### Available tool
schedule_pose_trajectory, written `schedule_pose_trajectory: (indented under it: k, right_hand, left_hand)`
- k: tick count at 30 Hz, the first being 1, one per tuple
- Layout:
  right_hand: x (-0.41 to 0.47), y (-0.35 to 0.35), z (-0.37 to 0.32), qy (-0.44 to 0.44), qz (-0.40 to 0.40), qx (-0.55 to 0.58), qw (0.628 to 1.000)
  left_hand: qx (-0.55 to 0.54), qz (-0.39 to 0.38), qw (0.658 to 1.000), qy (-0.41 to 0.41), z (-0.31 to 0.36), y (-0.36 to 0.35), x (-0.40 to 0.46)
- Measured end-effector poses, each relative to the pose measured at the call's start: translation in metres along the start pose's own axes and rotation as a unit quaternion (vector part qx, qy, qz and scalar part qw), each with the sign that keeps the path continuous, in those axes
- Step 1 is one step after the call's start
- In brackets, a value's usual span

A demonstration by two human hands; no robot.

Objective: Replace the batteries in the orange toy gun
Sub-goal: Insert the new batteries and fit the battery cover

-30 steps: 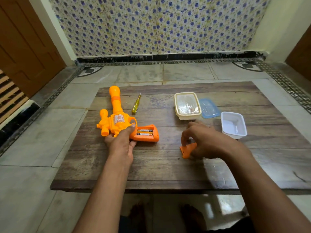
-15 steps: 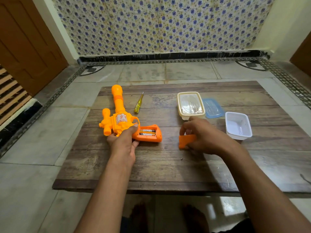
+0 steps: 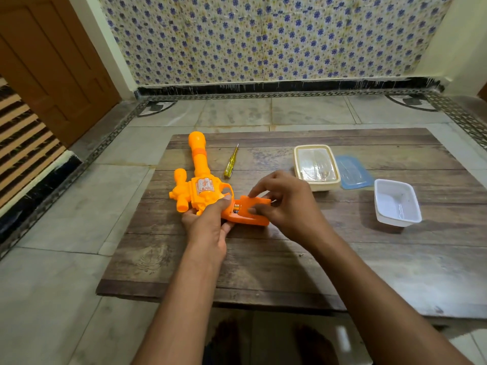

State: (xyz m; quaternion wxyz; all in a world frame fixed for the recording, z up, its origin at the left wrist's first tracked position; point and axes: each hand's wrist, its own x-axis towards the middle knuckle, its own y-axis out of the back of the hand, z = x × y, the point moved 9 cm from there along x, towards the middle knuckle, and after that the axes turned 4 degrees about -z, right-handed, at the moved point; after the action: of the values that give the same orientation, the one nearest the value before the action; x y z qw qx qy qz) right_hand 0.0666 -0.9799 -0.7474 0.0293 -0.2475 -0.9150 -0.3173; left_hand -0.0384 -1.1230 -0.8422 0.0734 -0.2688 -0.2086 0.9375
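Orange battery cover (image 3: 254, 202) pinched between right-hand fingers (image 3: 259, 186).

Item count, worktop (image 3: 263, 262):
- Toy gun (image 3: 200, 187), orange: 1.
- Battery cover (image 3: 254, 202), orange: 1.
- Batteries (image 3: 235, 206): partly hidden; count cannot be confirmed.
- Screwdriver (image 3: 231, 162), yellow: 1.
- Containers: 2, one cream (image 3: 316, 167), one white (image 3: 396, 202).
- Lid (image 3: 353, 172), blue: 1.
- Hands: 2, left (image 3: 208, 225) and right (image 3: 287, 204).

Left hand (image 3: 208, 225) gripping orange toy gun (image 3: 200, 189) on wooden table (image 3: 290, 264), right hand (image 3: 287, 204) pinching orange battery cover (image 3: 254, 202) over its handle, yellow screwdriver (image 3: 231, 162) beyond
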Motion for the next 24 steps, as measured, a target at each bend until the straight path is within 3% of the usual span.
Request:
schedule_pose_trajectory:
  k: [5,16,24]
  right_hand:
    - [0.004,-0.016,-0.01,0.052,-0.029,-0.079,0.995]
    - [0.003,-0.019,-0.024,0.054,-0.078,-0.271,0.958]
    - [-0.004,-0.03,-0.034,0.083,-0.139,-0.189,0.969]
  left_hand:
    - [-0.008,-0.001,1.0,-0.006,0.001,0.002,0.003]
    - [-0.004,-0.002,1.0,-0.007,0.002,-0.001,0.002]
    - [0.008,0.017,1.0,-0.006,0.0,0.006,0.006]
